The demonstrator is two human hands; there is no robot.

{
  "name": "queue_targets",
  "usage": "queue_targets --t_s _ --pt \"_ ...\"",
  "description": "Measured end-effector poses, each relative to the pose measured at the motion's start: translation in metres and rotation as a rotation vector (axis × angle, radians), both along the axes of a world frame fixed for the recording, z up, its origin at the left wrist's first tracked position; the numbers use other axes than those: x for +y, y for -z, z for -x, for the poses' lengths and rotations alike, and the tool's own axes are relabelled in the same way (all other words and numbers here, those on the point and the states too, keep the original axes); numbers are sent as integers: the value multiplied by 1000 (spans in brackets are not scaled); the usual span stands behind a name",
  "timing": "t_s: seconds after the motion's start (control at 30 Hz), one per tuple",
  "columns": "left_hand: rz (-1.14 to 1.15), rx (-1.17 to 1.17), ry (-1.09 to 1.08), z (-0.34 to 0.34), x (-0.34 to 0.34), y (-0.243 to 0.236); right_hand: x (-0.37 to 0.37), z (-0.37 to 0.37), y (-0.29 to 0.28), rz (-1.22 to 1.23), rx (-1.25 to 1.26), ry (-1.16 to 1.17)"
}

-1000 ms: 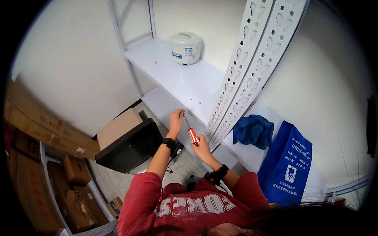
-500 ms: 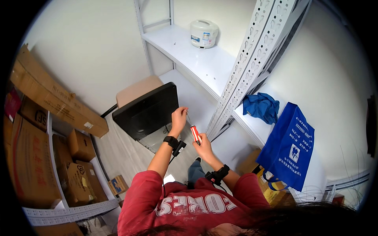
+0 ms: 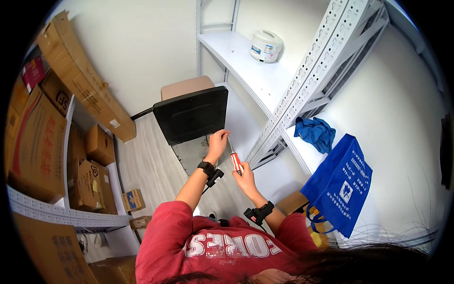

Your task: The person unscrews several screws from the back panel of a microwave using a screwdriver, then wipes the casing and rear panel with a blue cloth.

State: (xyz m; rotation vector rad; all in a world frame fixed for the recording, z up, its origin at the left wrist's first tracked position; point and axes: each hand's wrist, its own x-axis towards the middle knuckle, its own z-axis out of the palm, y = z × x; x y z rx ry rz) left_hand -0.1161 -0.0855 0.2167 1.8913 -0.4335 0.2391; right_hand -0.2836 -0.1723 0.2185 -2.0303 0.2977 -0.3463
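Observation:
In front of me, my left hand (image 3: 217, 144) pinches the thin metal shaft of a screwdriver (image 3: 236, 160) near its tip. My right hand (image 3: 244, 176) grips its red-and-white handle, lower and to the right. Both wrists wear black strapped devices. Just beyond my left hand stands an upright black panel (image 3: 189, 113) with a grey lower part (image 3: 187, 157) on the floor. Behind the panel is a beige padded object (image 3: 187, 85). A white shelving unit (image 3: 227, 52) rises ahead, carrying a white rice cooker (image 3: 266, 46) on its upper board.
At right, a blue cloth (image 3: 314, 133) and blue bag (image 3: 340, 184) rest on a shelf. A perforated upright (image 3: 307, 80) stands beside them. Left are shelves of cardboard boxes (image 3: 40, 146) and a long leaning carton (image 3: 85, 75); a small box (image 3: 133, 200) lies on the floor (image 3: 146, 165).
The view has shifted, showing more of the floor, left shelves and black panel. The screwdriver stays in both hands, which sit a little further right in the picture.

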Motion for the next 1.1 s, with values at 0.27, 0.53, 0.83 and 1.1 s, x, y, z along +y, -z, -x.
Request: queue_targets --t_s 0.27,0.53,0.83,1.1 --pt "-44 -113 -46 36 -16 16 -37 21 37 -74 1 -89" --pt "-41 -11 -114 81 -37 28 -65 58 39 -36 43 -135" --pt "-56 -61 -160 98 -48 46 -85 72 33 -73 152 -195" --pt "-98 -93 -140 104 -60 25 -101 70 39 -76 120 -192"
